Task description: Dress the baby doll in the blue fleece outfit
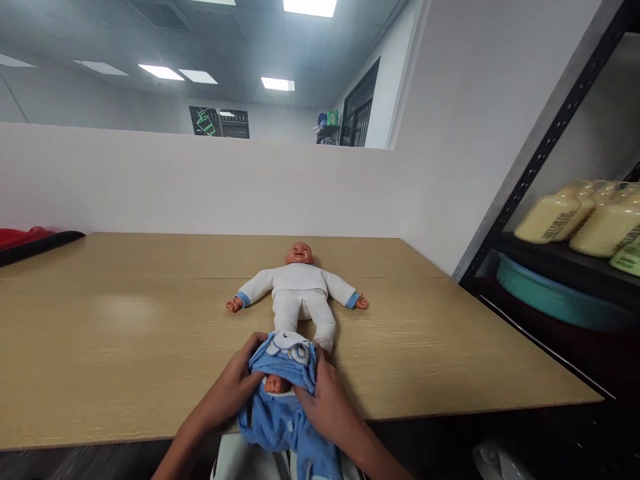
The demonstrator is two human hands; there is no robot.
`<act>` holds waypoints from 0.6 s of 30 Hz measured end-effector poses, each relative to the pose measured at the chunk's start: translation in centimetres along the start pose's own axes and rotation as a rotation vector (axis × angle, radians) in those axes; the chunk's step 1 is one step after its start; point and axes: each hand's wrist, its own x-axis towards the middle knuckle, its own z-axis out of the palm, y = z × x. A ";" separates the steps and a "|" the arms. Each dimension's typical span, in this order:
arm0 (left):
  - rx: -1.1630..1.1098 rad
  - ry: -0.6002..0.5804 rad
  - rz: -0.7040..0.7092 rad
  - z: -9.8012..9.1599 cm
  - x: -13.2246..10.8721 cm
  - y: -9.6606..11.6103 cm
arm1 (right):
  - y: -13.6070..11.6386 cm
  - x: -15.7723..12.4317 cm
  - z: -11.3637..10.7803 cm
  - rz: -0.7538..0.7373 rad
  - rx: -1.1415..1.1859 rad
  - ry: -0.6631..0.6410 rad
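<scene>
A baby doll in a white top with blue cuffs lies on its back, head away from me, arms spread. Its legs point toward me. Blue baby trousers with a white animal-face print hang over the table's front edge. One doll foot shows inside the open waist of the trousers; the other foot is hidden behind the cloth and my fingers. My left hand grips the left side of the waistband, thumb inside. My right hand is closed on the right side of it.
The wooden table reaches to a low white wall. A red and black item lies at the far left. On the right, a dark shelf rack holds yellowish bottles above a teal basin.
</scene>
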 end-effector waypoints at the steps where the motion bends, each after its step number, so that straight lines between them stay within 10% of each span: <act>1: -0.010 -0.013 0.000 -0.4 0.3 -0.1 | -0.4 0.2 -0.3 -0.004 0.003 -0.011; 18: -0.075 -0.035 0.032 -1.1 4.1 -1.9 | -1.5 1.8 -1.3 -0.047 -0.063 -0.055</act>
